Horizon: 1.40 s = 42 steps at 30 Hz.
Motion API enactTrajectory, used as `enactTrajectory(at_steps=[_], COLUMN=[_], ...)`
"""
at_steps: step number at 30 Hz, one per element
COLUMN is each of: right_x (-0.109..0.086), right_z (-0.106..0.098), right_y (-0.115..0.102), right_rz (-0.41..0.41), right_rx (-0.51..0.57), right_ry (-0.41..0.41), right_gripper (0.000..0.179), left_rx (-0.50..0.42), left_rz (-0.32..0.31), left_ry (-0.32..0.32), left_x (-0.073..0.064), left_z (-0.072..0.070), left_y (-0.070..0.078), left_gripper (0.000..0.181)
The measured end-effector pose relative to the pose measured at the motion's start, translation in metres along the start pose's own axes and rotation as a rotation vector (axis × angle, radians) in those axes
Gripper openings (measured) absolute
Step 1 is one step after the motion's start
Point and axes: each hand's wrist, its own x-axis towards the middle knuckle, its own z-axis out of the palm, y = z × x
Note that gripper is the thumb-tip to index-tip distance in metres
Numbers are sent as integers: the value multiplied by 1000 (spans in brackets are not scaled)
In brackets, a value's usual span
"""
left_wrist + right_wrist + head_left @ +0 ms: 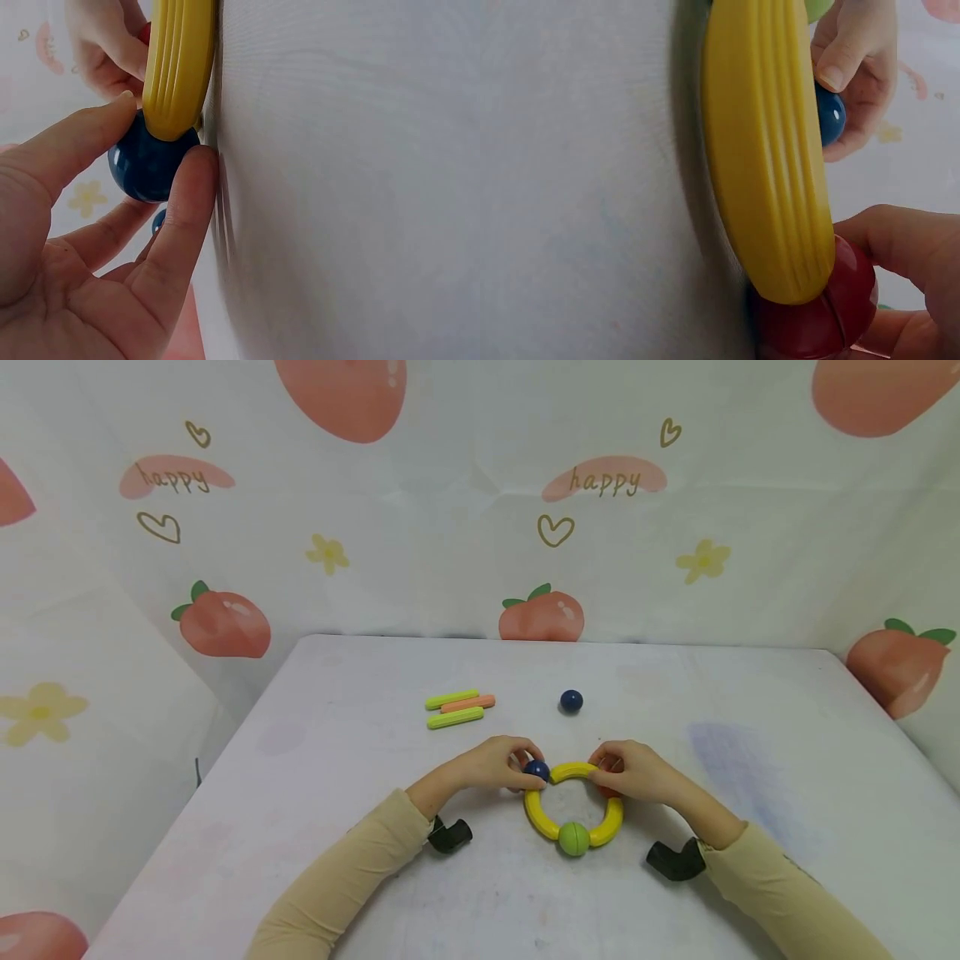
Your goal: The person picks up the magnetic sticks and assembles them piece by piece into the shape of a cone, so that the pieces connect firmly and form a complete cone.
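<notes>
In the head view, curved yellow pieces and coloured balls lie in a ring on the table. My left hand (498,764) pinches a dark blue ball (536,770) between thumb and fingers. One end of a yellow curved piece (174,71) meets that ball. On the ring's other side my right hand (633,771) grips a red ball (810,322), which the fingers partly hide in the head view. The far yellow curved piece (572,770) runs between the two hands. A green ball (574,839) joins the two near yellow pieces at the front.
Behind the ring lie two yellow-green sticks (455,718) with an orange stick (468,703) between them. A second dark blue ball (571,701) stands to their right. Black wrist mounts (677,860) jut from both sleeves. A printed cloth (442,527) hangs behind the table (360,693).
</notes>
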Motion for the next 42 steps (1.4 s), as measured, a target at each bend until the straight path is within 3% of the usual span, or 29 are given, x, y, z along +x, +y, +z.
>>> enactTrajectory(at_steps=[11, 20, 32, 42], right_x=[1, 5, -2, -6], right_z=[4, 5, -6, -8], right_y=[-3, -1, 7, 7], right_rz=[52, 42, -91, -124], right_rx=[-15, 13, 134, 70], right_ry=[43, 59, -61, -65], right_gripper=[18, 21, 54, 69], left_rx=[-3, 11, 9, 4], left_rz=[3, -5, -42, -33], left_ry=[0, 15, 120, 193], left_x=[2, 3, 4, 8], left_z=[1, 2, -2, -7], left_y=[-2, 0, -5, -6], left_gripper=[35, 36, 36, 40])
